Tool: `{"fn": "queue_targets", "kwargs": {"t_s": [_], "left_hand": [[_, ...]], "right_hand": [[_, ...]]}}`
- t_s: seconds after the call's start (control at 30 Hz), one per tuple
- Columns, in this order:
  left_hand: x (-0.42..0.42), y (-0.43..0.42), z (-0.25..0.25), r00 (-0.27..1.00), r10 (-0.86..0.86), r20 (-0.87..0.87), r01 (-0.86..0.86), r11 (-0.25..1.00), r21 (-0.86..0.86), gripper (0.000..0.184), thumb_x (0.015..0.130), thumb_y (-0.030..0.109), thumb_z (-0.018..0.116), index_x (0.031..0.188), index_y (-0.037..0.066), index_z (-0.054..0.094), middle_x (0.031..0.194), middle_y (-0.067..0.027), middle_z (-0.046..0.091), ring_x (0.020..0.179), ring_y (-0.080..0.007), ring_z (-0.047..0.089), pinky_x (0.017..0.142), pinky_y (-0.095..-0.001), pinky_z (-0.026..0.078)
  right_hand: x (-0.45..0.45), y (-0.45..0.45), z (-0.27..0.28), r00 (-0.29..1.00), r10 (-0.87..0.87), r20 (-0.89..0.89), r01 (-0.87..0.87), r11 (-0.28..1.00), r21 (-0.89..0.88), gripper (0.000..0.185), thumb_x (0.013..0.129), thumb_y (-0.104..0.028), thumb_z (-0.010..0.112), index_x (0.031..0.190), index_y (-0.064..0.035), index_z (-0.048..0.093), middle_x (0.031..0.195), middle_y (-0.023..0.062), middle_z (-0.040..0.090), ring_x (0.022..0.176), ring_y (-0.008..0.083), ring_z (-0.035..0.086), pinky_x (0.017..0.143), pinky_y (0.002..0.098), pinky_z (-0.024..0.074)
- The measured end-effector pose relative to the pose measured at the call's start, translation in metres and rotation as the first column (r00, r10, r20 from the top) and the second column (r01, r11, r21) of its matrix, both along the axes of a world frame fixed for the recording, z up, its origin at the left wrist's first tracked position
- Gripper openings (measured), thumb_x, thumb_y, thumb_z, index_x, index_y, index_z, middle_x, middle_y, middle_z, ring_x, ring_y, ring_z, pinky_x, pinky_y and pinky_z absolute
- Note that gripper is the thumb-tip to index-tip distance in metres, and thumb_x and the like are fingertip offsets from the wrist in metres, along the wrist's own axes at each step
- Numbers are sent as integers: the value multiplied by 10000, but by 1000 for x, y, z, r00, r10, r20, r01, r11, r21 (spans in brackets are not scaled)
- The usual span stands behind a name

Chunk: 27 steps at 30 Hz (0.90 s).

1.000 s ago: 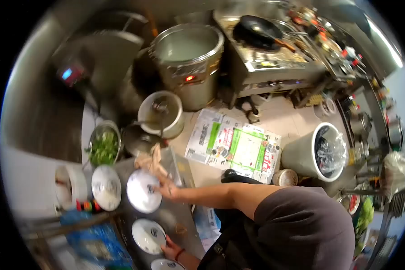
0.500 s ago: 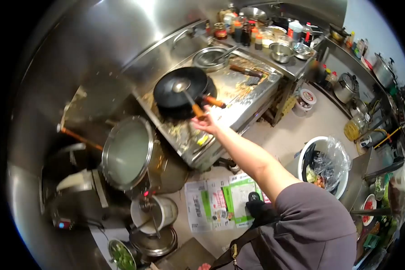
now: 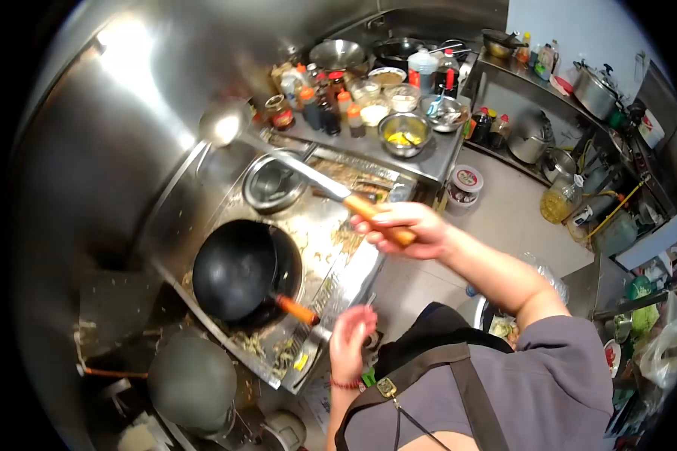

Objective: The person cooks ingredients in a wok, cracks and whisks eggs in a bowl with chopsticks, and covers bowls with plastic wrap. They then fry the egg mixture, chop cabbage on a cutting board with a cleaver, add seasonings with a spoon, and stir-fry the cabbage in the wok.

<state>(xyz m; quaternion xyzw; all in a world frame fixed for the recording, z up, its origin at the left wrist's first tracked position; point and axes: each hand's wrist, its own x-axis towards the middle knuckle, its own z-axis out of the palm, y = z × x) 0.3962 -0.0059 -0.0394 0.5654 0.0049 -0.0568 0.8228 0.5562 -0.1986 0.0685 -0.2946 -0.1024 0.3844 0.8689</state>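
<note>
My right hand [image 3: 402,229] is closed round the wooden handle of a ladle [image 3: 308,173], whose round metal bowl is raised up and to the left, above the stove. A black wok [image 3: 237,270] with a wooden handle [image 3: 297,309] rests on the stove top, its inside looking bare. Just right of that handle is my left hand [image 3: 351,338], fingers loosely extended and apart from it, with a red bead bracelet at the wrist. Behind the wok stands a metal pot with a strainer [image 3: 272,184] over it.
Sauce bottles [image 3: 327,109], bowls and a metal bowl of yellow food [image 3: 404,135] crowd the counter behind the stove. A large stockpot [image 3: 192,383] stands at the left. A lidded bucket [image 3: 465,184] is on the floor; a bin [image 3: 496,323] is partly behind my arm.
My right hand has taken the ladle up out of the wok and lifted it to the right. My left hand has come up from the bottom edge towards the wok handle. The view has shifted.
</note>
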Motion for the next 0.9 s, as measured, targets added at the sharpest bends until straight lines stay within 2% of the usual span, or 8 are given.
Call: {"fn": "queue_targets", "kwargs": {"t_s": [0.1, 0.3, 0.43, 0.53, 0.63, 0.73, 0.77, 0.9], "left_hand": [[137, -46, 26, 988, -59, 144, 41, 992, 120, 343, 870, 65, 534, 1199, -17, 481, 1157, -117, 541, 1045, -215, 542, 888, -341, 458], [413, -153, 28, 977, -81, 196, 19, 954, 298, 510, 879, 163, 575, 1316, -9, 376, 1324, -131, 430, 1219, -215, 413, 1006, -329, 350], [607, -181, -19, 946, -39, 322, -221, 649, 728, 680, 847, 265, 626, 1352, -37, 284, 1365, -185, 378, 1256, -244, 377, 1037, -324, 295], [718, -196, -16, 931, 170, 323, -349, 676, 649, 627, 843, 320, 607, 1279, -69, 380, 1265, -255, 466, 1167, -282, 484, 951, -331, 391], [793, -201, -10, 906, 194, 376, -419, 287, 861, 424, 830, 334, 605, 1001, -49, 543, 938, -184, 644, 788, -272, 636, 677, -351, 501], [837, -214, -12, 900, 305, -312, -224, 937, 269, 325, 828, 324, 612, 954, 28, 564, 787, -70, 625, 554, -147, 585, 419, -241, 418], [838, -227, 0, 879, 197, -434, -222, 975, -8, 296, 827, 319, 616, 946, 53, 560, 726, -28, 599, 472, -97, 535, 351, -199, 357], [914, -225, -18, 958, 108, -267, -120, 992, -30, 141, 914, 185, 494, 813, 86, 500, 634, 2, 483, 423, -59, 357, 315, -175, 226]], "right_hand": [[41, -106, 25, 972, -147, 181, 148, 989, 10, 397, 851, -64, 541, 1203, 55, 400, 921, 60, 537, 517, 14, 361, 452, 141, 308], [131, -274, 26, 773, -565, 287, 620, 769, -156, 404, 861, -93, 527, 1228, 14, 396, 835, 23, 450, 506, 16, 360, 427, 163, 293], [204, -386, 13, 685, -682, 256, 728, 659, -191, 413, 856, -87, 516, 1240, 8, 398, 827, 9, 446, 498, 9, 356, 434, 159, 297], [234, -443, 15, 608, -762, 224, 792, 560, -243, 405, 858, -88, 510, 1239, 9, 413, 818, 7, 449, 491, 5, 346, 432, 155, 293], [248, -490, 18, 551, -816, 173, 815, 483, -320, 399, 861, -90, 501, 1239, 9, 422, 811, 7, 454, 482, 5, 337, 424, 152, 284], [239, -523, 19, 463, -882, 90, 844, 407, -349, 381, 848, -75, 510, 1215, 6, 446, 794, 7, 466, 469, 4, 330, 377, 139, 244], [233, -529, 21, 409, -910, 70, 864, 361, -350, 379, 841, -72, 519, 1206, 5, 452, 780, 4, 464, 463, 5, 328, 369, 138, 238], [221, -575, 7, 383, -920, 84, 847, 313, -428, 360, 815, -61, 562, 1165, -28, 484, 765, 9, 480, 440, 10, 305, 366, 156, 213]]}}
